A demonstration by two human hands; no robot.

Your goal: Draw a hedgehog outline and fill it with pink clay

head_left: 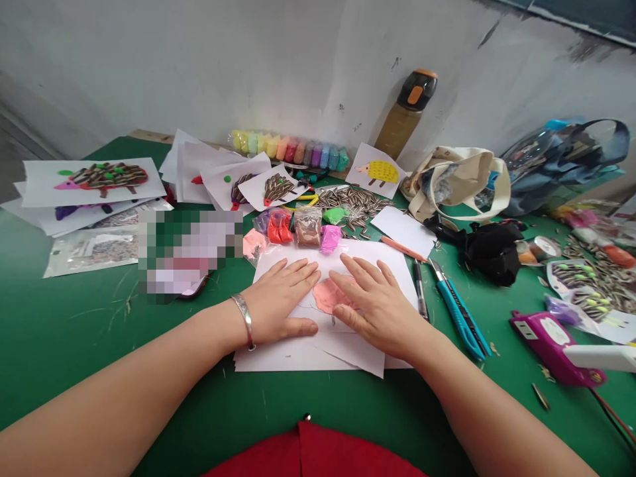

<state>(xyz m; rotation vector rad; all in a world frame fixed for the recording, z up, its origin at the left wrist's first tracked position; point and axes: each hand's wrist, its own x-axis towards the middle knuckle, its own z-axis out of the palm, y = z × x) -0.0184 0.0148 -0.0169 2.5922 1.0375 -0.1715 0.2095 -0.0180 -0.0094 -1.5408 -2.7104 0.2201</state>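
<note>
My left hand [283,301] lies flat on white paper [278,358], its fingers stretched toward the middle of the sheet. A silver bracelet [244,320] circles that wrist. My right hand [375,305] is spread beside it, fingers apart, partly over a flattened patch of pink clay [328,296]. The clay sits on a sheet with drawn lines, and my right fingers hide some of it. Just beyond the hands are bags of red clay [279,228], brown clay [308,228] and magenta clay [330,238].
To the right lie a black pen [420,291], a teal utility knife [461,311] and a purple power strip [556,348]. Sunflower seeds [352,207] are heaped behind. Hedgehog pictures [106,180] stand at the left. A bottle [405,116] leans near the wall beside a cloth bag [457,179].
</note>
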